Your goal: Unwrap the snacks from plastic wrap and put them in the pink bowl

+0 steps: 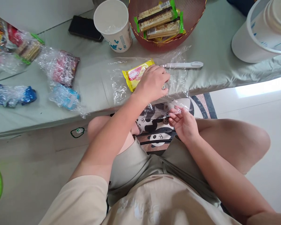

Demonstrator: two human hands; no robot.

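In the head view, my only feed, I have the yellow pack point(132, 75) lying on a sheet of clear film point(178, 82) near the front edge of the cloth-covered table point(95, 72). Its long axis runs mostly left to right, the right end angled away from me. The left hand point(154, 79) is the nearer one: it lies over the pack's right part, back of the hand up, fingers bent down past that end. I can't tell whether those fingers clasp the pack or only press it down, since the hand hides the contact.

From the right hand point(184, 123) the pack lies ahead and to the left. That hand sits lower, in front of the table edge, palm turned up and fingers loosely curled at the film's near border; whether it pinches the film I can't make out.

Past the left hand's fingertips, a white cutter point(185, 65) lies crosswise, its left end just beside the knuckles. Beyond are the bowl point(189, 34) of bars point(156, 18) and a paper cup point(112, 28); film-wrapped packs point(65, 67) lie well to the left.
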